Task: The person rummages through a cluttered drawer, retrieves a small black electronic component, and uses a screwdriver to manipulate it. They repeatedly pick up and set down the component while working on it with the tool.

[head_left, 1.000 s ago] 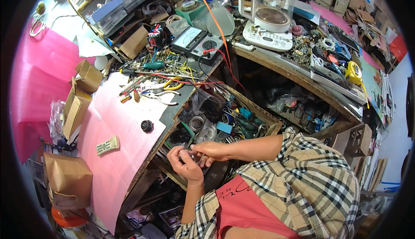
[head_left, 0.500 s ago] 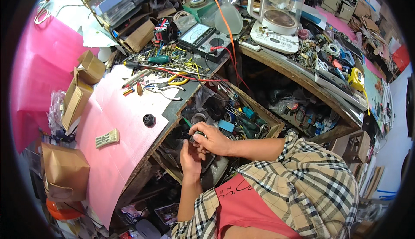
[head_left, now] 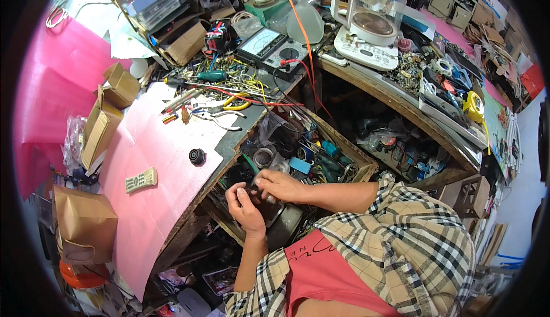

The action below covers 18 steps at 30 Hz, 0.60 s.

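Note:
My left hand and my right hand are close together above an open wooden drawer crammed with tools and parts. The left one is turned palm inward with its fingers bent. Next to it, the right hand is closed, its fingertips smeared by motion. Something small and dark shows between them, too hidden to name. Just beyond the hands in the drawer lie a grey ring-shaped part, a light-blue block and a roll of blue tape.
On the pink-covered bench left of me lie a remote control, a round black part and pliers. An analog multimeter stands farther back. A glass kettle and a yellow tape measure sit on the right bench.
My left hand has shifted slightly left and up, its fingers rising away from the right hand. The right hand has moved slightly down, and its fingers have turned.

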### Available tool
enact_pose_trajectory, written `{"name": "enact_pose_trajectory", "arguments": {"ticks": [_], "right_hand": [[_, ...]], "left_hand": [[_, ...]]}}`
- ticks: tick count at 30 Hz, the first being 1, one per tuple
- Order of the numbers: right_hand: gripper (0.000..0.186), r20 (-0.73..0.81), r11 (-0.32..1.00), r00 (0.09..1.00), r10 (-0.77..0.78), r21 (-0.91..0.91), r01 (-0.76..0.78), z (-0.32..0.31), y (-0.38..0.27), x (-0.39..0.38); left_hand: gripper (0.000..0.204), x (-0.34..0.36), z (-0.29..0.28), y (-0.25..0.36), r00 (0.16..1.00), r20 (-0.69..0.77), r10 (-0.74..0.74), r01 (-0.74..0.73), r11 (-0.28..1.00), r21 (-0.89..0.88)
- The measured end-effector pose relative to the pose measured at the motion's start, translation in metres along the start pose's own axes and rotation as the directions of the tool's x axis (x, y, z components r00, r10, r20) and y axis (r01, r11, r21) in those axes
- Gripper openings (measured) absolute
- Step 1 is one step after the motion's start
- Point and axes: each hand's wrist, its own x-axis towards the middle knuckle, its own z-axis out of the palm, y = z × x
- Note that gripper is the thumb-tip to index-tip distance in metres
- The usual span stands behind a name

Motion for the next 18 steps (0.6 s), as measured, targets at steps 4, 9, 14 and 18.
{"name": "enact_pose_trajectory", "arguments": {"ticks": [4, 9, 14, 18], "right_hand": [[0.039, 0.358, 0.828, 0.920, 0.162, 0.457, -0.324, 0.014, 0.015, 0.003], [0.037, 0.359, 0.745, 0.912, 0.200, 0.549, -0.380, 0.012, 0.013, 0.003], [0.032, 0.409, 0.766, 0.905, 0.121, 0.542, -0.347, 0.007, 0.028, 0.011], [0.038, 0.003, 0.962, 0.998, -0.069, 0.263, 0.066, 0.002, -0.006, -0.004]], "left_hand": [[0.025, -0.004, 0.004, 0.005, 0.894, 0.070, 0.443, -0.439, 0.836, 0.329], [0.026, -0.005, 0.010, 0.005, 0.866, 0.160, 0.473, -0.499, 0.820, 0.279], [0.027, -0.003, 0.009, -0.001, 0.882, 0.125, 0.454, -0.471, 0.849, 0.240], [0.031, 0.002, 0.003, -0.010, 0.924, 0.027, 0.382, -0.371, 0.874, 0.314]]}}
